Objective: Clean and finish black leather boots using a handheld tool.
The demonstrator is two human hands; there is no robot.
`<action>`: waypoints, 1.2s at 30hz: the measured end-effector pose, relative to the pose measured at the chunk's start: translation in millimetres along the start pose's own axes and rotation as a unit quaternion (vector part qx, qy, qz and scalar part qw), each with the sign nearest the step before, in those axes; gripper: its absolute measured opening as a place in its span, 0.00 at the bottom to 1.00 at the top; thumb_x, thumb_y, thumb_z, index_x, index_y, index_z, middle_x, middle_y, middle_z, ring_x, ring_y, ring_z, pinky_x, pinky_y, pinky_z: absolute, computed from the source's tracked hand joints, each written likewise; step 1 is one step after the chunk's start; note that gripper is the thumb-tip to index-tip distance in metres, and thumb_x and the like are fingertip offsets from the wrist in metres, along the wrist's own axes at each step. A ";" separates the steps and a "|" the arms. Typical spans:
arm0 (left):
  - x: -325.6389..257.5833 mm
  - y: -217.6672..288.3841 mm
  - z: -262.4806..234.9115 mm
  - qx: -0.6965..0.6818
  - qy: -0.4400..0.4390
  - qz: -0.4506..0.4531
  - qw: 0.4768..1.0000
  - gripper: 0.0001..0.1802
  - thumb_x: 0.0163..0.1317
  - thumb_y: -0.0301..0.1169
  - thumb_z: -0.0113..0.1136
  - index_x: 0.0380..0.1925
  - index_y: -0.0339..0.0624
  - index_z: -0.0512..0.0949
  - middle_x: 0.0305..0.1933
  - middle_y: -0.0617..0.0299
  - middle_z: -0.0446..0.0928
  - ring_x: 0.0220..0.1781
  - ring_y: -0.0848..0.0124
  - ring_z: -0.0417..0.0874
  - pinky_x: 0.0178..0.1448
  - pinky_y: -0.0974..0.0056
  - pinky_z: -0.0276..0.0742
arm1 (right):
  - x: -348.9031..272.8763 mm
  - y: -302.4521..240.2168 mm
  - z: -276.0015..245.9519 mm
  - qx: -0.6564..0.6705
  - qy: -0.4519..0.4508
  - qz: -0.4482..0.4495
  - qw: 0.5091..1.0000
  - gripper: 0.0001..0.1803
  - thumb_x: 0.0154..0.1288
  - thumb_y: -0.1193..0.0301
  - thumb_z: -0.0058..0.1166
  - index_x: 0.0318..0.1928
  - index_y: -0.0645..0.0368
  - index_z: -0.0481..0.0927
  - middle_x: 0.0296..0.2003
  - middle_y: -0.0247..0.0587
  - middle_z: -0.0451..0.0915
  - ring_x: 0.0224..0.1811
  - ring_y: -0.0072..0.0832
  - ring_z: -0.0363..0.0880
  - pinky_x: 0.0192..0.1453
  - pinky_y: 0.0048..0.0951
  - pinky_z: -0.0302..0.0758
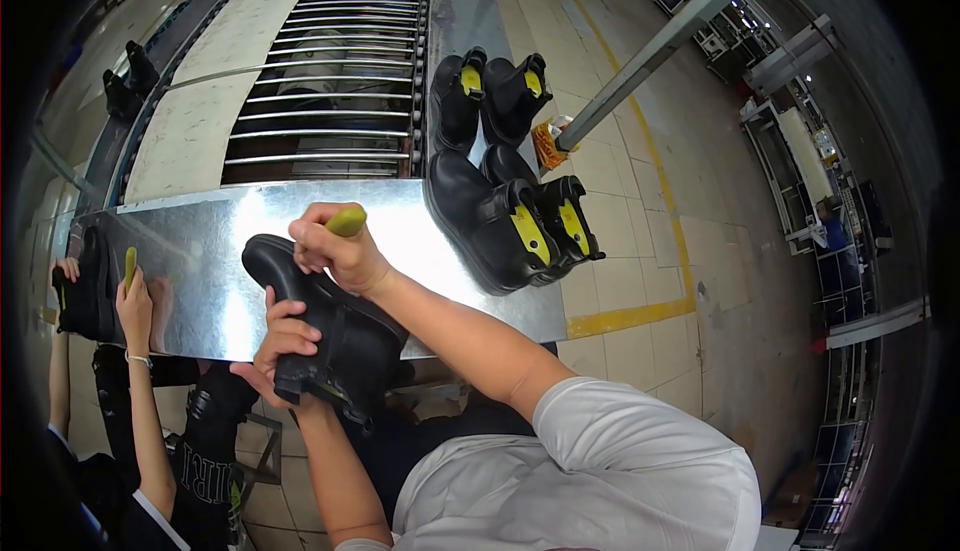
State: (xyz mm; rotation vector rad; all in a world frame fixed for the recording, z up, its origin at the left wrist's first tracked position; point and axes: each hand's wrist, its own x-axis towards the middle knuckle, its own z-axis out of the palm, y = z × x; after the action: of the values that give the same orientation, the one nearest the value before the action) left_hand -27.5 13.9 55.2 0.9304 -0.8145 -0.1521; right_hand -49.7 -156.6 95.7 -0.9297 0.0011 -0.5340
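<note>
A black boot (352, 351) lies tilted at the near edge of the metal table, its toe pointing up and to the left. My left hand (284, 343) is wrapped round it from the left, fingers over the upper near the ankle. In my right hand (343, 254), a fist above the front of the boot, is a tool with a yellow-green handle (347, 220). The handle's end sticks out above the fist; the working end is hidden by the hand, and whether it touches the boot I cannot tell.
Several black boots with yellow-green tabs (500, 221) stand at the table's right. Beyond the shiny metal tabletop (190, 241) runs a roller conveyor (330, 81). At left, a co-worker's hand (134, 303) holds a similar tool beside another boot (92, 286). A metal post (660, 51) slants at right.
</note>
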 end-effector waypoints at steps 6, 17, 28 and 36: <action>8.9 -14.4 -4.2 0.014 -0.035 0.015 0.999 0.57 0.76 0.64 0.04 0.20 0.36 0.81 0.29 0.49 0.84 0.54 0.49 0.83 0.86 0.41 0.40 | -72.7 -24.0 -45.9 0.045 0.023 -0.021 0.998 0.16 0.74 0.59 0.58 0.35 0.59 0.78 0.18 0.38 0.70 0.19 0.31 0.73 0.30 0.37 0.75; 2.8 -13.2 -6.7 -0.006 -0.011 0.008 1.000 0.57 0.77 0.64 0.04 0.23 0.38 0.82 0.31 0.51 0.83 0.54 0.51 0.83 0.85 0.45 0.41 | -113.4 -68.2 -17.6 -0.146 0.163 -0.059 0.974 0.32 0.81 0.53 0.53 0.72 0.61 0.61 0.20 0.33 0.66 0.15 0.21 0.67 0.22 0.28 0.74; 1.6 -14.4 -7.0 -0.003 -0.004 -0.002 1.000 0.58 0.77 0.63 0.02 0.22 0.38 0.83 0.29 0.53 0.84 0.52 0.54 0.84 0.85 0.47 0.43 | -71.3 -40.5 -4.9 -0.177 0.231 0.057 0.955 0.18 0.73 0.61 0.64 0.48 0.60 0.73 0.18 0.29 0.65 0.12 0.18 0.63 0.15 0.24 0.62; -2.4 -15.2 -6.6 -0.032 0.009 0.011 0.999 0.58 0.76 0.63 0.00 0.22 0.39 0.82 0.29 0.54 0.83 0.52 0.54 0.84 0.84 0.47 0.44 | -43.0 -28.8 11.7 -0.222 0.194 0.042 0.955 0.15 0.71 0.64 0.66 0.44 0.59 0.74 0.16 0.27 0.65 0.11 0.16 0.62 0.14 0.22 0.60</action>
State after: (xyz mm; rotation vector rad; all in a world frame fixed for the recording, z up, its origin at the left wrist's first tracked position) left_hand -21.4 10.1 40.1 0.8624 -0.7983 -0.1499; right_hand -97.2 -142.7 115.1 -1.2406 0.5317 -0.6433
